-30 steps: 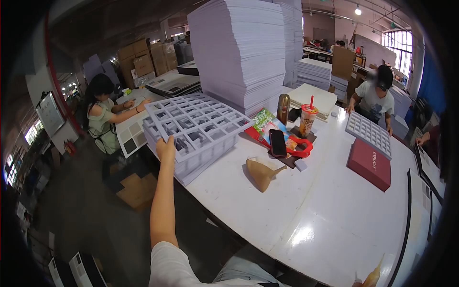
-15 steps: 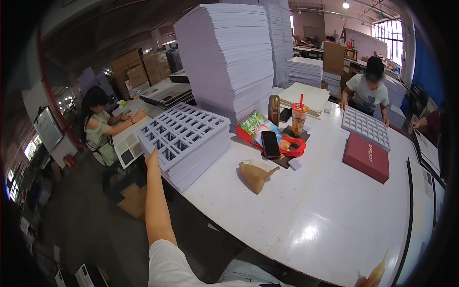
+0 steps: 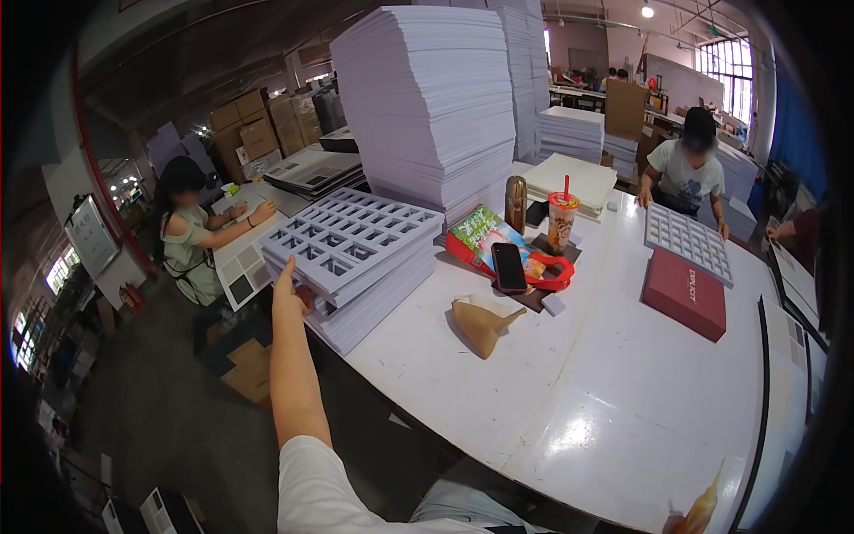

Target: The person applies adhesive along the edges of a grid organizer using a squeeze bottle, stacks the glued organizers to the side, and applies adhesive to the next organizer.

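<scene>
Compared with half a second ago, the near corner of the pale grey-white rectangular tray with rows of cut-out compartments [image 3: 351, 238] has lifted off the pile, and the left hand [image 3: 288, 295] has shifted its hold to that corner. Its thumb lies along the tray's upper edge, while the fingers bend beneath, so the hand grips the corner between them. A gap shows there above the stack of similar pale grey-white trays [image 3: 382, 309], and the upper layer sits askew over the lower ones; whether one tray or several are raised, I cannot tell. The stack stands at the left edge of the glossy white table [image 3: 445, 414], just in front of the tall pile of white sheets [image 3: 427, 116].

Only a sliver of the right hand [image 3: 673, 521] shows at the bottom edge, beside the amber squeeze bottle with a pointed nozzle [image 3: 700, 509]; I cannot tell how its fingers are set.

Right of the stack lie a green, white and red packet [image 3: 480, 233], a black phone [image 3: 509, 269] and a tan funnel-shaped piece [image 3: 483, 329]. Farther right, a maroon box lettered EXPLICIT [image 3: 683, 292] lies next to another grey compartment tray [image 3: 689, 242], which a co-worker in a white T-shirt [image 3: 687, 171] touches with both hands.
</scene>
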Available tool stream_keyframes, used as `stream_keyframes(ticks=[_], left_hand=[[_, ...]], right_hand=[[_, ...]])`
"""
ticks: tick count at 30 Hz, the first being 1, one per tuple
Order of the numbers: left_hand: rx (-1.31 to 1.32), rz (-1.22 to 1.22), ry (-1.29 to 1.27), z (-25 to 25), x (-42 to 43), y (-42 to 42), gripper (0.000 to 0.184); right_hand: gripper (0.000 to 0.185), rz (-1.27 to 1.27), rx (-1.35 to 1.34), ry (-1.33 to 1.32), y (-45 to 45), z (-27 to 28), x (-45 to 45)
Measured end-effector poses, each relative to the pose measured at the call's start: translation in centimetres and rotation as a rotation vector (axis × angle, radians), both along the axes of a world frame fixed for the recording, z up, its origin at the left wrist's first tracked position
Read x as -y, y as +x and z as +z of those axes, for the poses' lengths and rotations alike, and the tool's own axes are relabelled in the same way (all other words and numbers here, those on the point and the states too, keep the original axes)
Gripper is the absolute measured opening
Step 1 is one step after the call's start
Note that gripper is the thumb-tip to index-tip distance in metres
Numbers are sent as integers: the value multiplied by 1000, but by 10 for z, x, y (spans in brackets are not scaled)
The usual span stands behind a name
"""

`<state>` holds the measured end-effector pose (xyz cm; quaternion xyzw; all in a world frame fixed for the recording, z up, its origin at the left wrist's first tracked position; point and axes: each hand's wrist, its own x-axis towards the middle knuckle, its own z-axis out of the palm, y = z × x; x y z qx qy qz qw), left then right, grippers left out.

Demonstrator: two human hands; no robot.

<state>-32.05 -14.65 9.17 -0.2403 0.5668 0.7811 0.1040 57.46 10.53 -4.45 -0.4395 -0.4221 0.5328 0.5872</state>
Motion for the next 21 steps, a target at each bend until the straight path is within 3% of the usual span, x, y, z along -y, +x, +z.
stream_keyframes(ticks=[2,5,8,10,12,13,15,18,21], left_hand=[[-50,-76,24,6,-7,5,97],[-174,-83,275,12,-35,13,80],[-295,-198,333,-1,-42,-20,65],[-318,-145,339,-2,-43,-38,59],[-330,-85,331,13,-51,-25,57],[-422,-192,453,7,-45,-44,53],[-458,-346,454,48,-29,12,51],[-540,-340,417,75,-4,49,47],[-497,-362,371,91,9,101,44]], right_hand=[[68,-18,0,-10,3,-4,-1],[67,-52,11,-35,15,-10,-5],[67,-101,38,-89,32,-27,-14],[66,-135,30,-130,41,-38,-21],[66,-173,-135,-110,39,-39,-24],[65,-189,-252,-88,36,-36,-24],[65,-210,-488,-52,27,-30,-25],[48,-232,-599,-78,41,-41,-37],[47,42,-648,41,54,-59,-64]])
